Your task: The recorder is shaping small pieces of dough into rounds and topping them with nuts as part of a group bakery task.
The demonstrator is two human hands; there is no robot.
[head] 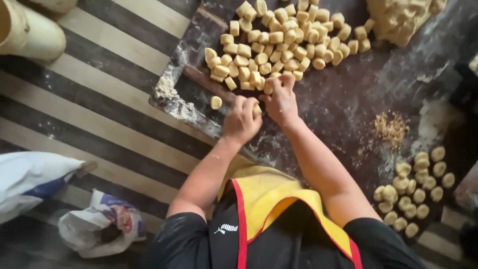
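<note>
My left hand (pixel 241 121) is closed around a small piece of pale dough (pixel 257 110) on the dark floured board (pixel 358 99). My right hand (pixel 281 99) rests just beside it, fingers pinching another dough piece (pixel 269 87) at the edge of a big heap of cut dough pieces (pixel 279 42). One loose dough piece (pixel 215 102) lies to the left of my left hand. A wooden rolling pin (pixel 206 82) lies diagonally under the heap.
A large dough lump (pixel 401 17) sits at the top right. Rounded dough balls (pixel 416 192) cluster at the board's right, near brown crumbs (pixel 391 129). Flour bags (pixel 99 226) and a white sack (pixel 30 179) lie on the striped floor at left; a cream container (pixel 27 30) stands top left.
</note>
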